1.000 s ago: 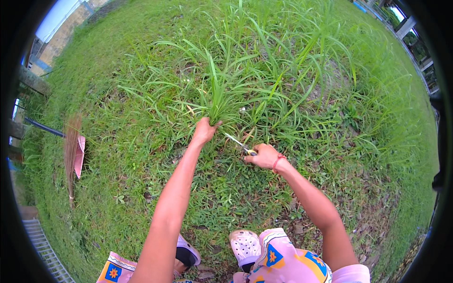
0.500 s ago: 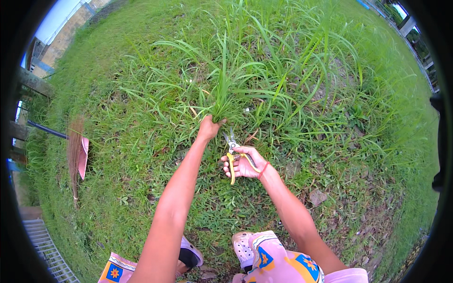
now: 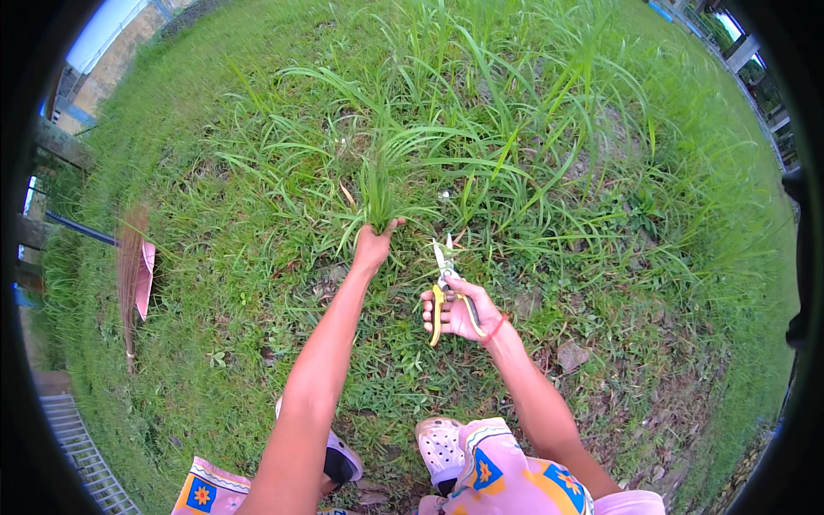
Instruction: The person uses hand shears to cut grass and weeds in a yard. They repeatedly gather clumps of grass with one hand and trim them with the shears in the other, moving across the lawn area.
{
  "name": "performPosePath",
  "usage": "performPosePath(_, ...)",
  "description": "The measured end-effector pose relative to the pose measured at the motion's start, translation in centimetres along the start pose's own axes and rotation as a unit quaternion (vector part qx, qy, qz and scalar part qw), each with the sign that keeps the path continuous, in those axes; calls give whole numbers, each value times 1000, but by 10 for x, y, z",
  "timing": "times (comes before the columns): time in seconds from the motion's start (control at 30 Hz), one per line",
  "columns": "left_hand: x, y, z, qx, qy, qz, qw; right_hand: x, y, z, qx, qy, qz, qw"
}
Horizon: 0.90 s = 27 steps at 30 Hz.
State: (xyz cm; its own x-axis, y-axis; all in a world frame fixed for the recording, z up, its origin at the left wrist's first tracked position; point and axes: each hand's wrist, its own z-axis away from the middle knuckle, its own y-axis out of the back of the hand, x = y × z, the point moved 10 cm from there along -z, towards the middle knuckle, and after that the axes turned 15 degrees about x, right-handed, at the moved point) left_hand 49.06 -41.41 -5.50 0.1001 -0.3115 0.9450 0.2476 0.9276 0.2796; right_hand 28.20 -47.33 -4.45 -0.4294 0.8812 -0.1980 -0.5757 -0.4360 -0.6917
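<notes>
My left hand [image 3: 374, 249] is closed around the lower part of a bunch of long green grass [image 3: 378, 196], whose blades fan upward and outward above the fist. To the right of it, my right hand [image 3: 463, 311] grips a pair of pruning shears [image 3: 438, 302] with yellow and dark handles. The shears' blades point away from me and are apart from each other. A gap of short weeds separates the blades from the grass bunch. A red string circles my right wrist.
Tall grass clumps [image 3: 549, 120] grow ahead and to the right. At the left, a stick broom [image 3: 131, 283] lies beside a pink dustpan [image 3: 145, 279] with a dark handle. A flat stone [image 3: 572, 355] sits right of my right forearm. A metal grate [image 3: 81, 446] lies lower left.
My left hand has drawn the grass bunch a little left and nearer to me. The right hand and shears have moved right and slightly nearer, widening the gap between the hands.
</notes>
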Motion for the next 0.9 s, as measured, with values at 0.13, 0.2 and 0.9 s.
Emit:
performPosePath(0.13,-14,1,17,-3,47,13,999,39,22,56,12,-97,-44,994)
performPosePath(0.2,-1,1,16,4,15,101,995,64,11,58,-46,-148,-64,986)
performPosePath(0.9,20,-14,-31,-12,45,95,994,-5,-49,-106,-32,-89,-81,992)
